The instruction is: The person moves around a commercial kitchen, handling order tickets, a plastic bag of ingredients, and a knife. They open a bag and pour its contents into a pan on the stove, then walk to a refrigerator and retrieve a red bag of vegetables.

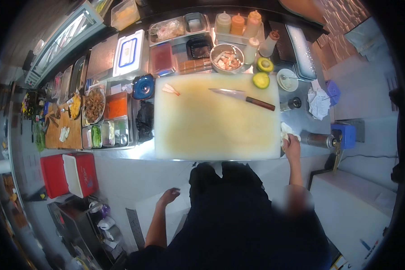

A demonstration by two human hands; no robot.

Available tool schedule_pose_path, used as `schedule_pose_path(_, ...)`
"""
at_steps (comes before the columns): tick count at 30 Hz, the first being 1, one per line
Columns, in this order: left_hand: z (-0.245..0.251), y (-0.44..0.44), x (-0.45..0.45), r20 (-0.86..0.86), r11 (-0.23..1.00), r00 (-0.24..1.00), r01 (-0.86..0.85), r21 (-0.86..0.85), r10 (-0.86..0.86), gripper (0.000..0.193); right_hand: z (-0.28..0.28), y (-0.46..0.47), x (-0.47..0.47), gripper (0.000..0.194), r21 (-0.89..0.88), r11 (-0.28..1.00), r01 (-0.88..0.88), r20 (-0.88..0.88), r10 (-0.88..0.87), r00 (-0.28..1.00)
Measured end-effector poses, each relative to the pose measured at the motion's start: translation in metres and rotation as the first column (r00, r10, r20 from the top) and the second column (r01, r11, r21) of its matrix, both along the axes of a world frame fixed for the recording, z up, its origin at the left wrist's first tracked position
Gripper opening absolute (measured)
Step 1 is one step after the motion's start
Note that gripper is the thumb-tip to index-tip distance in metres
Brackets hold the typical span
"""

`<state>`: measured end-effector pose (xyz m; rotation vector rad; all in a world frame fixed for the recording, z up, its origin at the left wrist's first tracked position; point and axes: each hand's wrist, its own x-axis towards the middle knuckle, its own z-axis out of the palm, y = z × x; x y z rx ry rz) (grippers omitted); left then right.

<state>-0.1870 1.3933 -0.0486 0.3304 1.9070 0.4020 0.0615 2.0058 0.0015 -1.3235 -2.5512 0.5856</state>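
My right hand [292, 144] is at the right edge of the pale cutting board [202, 125], its fingers closed on a crumpled white cloth [286, 129]. My left hand [170, 195] hangs low in front of the counter, away from everything on it. Its fingers are loosely bent, and whether they are apart is too small to tell. Across the board's upper right lies a kitchen knife [260, 103] with a dark wooden handle. A split, butterflied shrimp [170, 89] rests at the upper left. One avocado half [261, 80] sits on the top right corner; another, with its pit [265, 64], is just behind.
Behind the board stand a steel bowl of shrimp pieces [227, 58] and several squeeze bottles [237, 24]. Food trays [117, 105] line the left. To the right are a pepper grinder [291, 104], a small white dish [288, 80] and a gas torch [319, 139].
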Motion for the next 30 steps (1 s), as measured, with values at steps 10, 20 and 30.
schedule_pose_path(10, 0.137, 0.396, 0.1, 0.702, 0.492, 0.707, -0.64, 0.59, 0.079, 0.047, 0.102, -0.034, 0.01, 0.028, -0.354, 0.918, -0.181, -0.387, 0.032, 0.921)
schedule_pose_path(20, 0.14, 0.457, 0.132, 0.284, 0.49, 0.954, -0.203, 0.848, -0.097, 0.047, 0.087, -0.055, 0.038, 0.038, -0.231, 0.949, -0.213, -0.626, 0.023, 0.78)
schedule_pose_path(30, 0.032, 0.27, 0.133, 0.161, 0.59, 0.944, -0.308, 0.747, 0.289, 0.038, 0.022, -0.094, 0.024, 0.046, -0.518, 0.501, -0.693, -0.313, 0.643, 0.699)
